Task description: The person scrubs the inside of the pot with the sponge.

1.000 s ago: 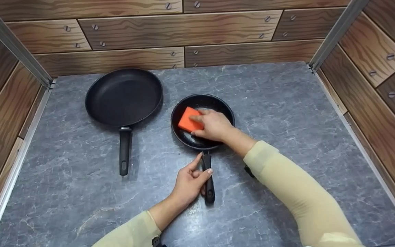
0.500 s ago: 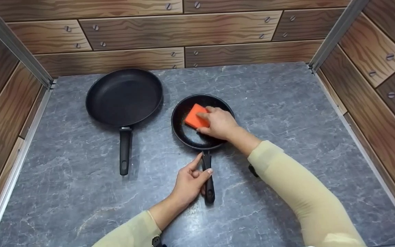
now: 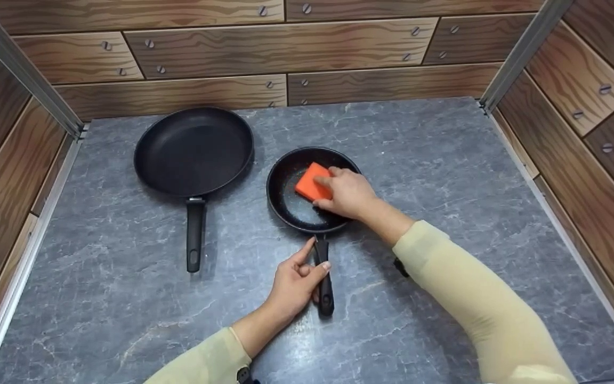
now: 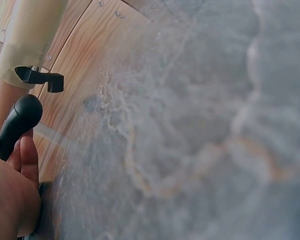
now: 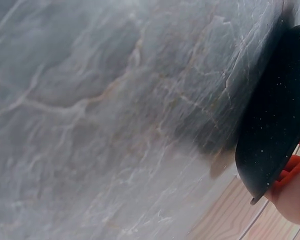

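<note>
The handle [image 3: 326, 296] of the small pan [image 3: 284, 205] is grasped by the left hand [image 3: 292, 282]: the thumb is laid across the top, the index finger is stretched toward the bowl, and the remaining fingers are partly hidden. By this grip the pan is probably braced against sliding or turning while pressure is applied inside it.

The orange sponge [image 3: 310, 181] lies inside the small pan, on its inner floor, and is pinched by the right hand [image 3: 350, 194]. The thumb is set at the near side and the fingers are spread over the top and far side, a spread that seems suited to pressing and steering at once. Its underside is hidden, so full contact cannot be confirmed.

The small pan is set on the surface [image 3: 424, 160] with its handle pointed to the near side, apparently so that both hands are easily brought to it. The large pan [image 3: 195, 152] is placed apart at the left, untouched, presumably clear of the arms.
</note>
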{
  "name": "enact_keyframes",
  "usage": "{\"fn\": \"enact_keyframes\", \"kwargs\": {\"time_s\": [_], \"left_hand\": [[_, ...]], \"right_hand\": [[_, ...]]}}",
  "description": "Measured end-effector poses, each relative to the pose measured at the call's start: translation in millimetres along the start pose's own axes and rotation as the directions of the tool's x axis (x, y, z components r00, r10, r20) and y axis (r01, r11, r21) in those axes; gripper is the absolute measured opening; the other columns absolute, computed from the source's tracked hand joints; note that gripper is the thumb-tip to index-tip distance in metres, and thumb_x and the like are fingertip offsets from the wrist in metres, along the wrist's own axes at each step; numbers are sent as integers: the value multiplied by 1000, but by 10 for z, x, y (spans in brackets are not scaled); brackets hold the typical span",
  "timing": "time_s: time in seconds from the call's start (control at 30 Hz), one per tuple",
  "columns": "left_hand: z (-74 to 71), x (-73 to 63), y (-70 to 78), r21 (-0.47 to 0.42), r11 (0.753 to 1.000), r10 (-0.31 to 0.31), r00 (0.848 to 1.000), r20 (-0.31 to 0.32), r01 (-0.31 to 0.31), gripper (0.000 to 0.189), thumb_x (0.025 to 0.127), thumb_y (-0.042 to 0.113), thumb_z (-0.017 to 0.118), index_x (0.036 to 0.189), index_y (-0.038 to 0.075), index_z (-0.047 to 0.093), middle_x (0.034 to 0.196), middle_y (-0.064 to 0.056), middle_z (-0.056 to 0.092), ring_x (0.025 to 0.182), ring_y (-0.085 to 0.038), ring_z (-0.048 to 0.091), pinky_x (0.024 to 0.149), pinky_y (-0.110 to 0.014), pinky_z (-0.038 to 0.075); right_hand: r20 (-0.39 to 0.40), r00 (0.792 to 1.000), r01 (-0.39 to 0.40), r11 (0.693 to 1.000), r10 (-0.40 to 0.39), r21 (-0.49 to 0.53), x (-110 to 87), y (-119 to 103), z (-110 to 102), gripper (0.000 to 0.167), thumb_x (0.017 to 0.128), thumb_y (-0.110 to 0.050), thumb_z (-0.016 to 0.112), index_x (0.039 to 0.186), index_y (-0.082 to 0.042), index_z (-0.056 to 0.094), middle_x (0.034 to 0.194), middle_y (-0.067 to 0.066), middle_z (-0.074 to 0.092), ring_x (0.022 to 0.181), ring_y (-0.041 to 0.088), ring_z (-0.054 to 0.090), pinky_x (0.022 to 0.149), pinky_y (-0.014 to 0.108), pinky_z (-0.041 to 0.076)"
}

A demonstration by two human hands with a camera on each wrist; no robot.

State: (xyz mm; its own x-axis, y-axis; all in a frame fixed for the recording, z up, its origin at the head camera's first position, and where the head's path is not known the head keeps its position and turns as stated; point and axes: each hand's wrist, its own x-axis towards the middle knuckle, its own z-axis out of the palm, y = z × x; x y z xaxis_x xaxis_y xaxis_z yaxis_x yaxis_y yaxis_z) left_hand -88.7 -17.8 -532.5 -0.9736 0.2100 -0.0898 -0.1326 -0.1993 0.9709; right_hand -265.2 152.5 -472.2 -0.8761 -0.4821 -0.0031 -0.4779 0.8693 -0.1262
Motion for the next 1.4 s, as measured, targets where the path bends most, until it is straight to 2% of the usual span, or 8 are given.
{"fn": "enact_keyframes", "kwargs": {"time_s": [0.43, 0.67, 0.8, 1.03, 1.4], "left_hand": [[-1, 8, -3, -8, 1000, -7, 1000, 0, 7, 73, 99, 9, 75, 162, 0, 40, 60, -1, 62, 41, -9, 54, 43, -22, 50], [-10, 4, -10, -11, 1000, -10, 1000, 0, 10, 73, 99, 10, 75, 162, 0, 39, 60, -1, 62, 41, -9, 54, 43, -22, 50], [-11, -1, 3, -15, 1000, -14, 1000, -1, 14, 74, 99, 10, 75, 162, -1, 39, 60, -1, 62, 41, -9, 54, 42, -22, 50], [-8, -2, 15, -9, 1000, -6, 1000, 6, 6, 74, 99, 9, 74, 162, -2, 38, 60, 0, 61, 41, -8, 53, 43, -21, 49], [1, -2, 14, -20, 1000, -8, 1000, 7, 8, 73, 99, 9, 74, 162, -2, 39, 61, -1, 63, 41, -9, 55, 43, -22, 50]], "right_hand": [[31, 999, 39, 999, -38, -30, -133, 7, -32, 66, 94, -54, 78, 147, -17, 66, 140, 28, 62, 116, 44, 65, 96, 58, 57], [74, 996, 47, 999, -46, -19, -189, -16, -46, 67, 92, -55, 79, 148, -19, 65, 145, 29, 59, 123, 46, 63, 102, 58, 54], [72, 995, 68, 998, -67, -10, -211, -32, -52, 66, 92, -53, 80, 146, -19, 67, 143, 27, 61, 119, 44, 65, 100, 57, 55], [84, 991, 103, 995, -103, 2, -234, -52, -50, 64, 92, -53, 81, 145, -18, 69, 146, 25, 60, 124, 42, 64, 103, 54, 54], [79, 981, 168, 982, -175, 83, -230, -66, -64, 62, 90, -46, 84, 143, -16, 70, 148, 24, 59, 129, 41, 62, 108, 52, 52]]}}
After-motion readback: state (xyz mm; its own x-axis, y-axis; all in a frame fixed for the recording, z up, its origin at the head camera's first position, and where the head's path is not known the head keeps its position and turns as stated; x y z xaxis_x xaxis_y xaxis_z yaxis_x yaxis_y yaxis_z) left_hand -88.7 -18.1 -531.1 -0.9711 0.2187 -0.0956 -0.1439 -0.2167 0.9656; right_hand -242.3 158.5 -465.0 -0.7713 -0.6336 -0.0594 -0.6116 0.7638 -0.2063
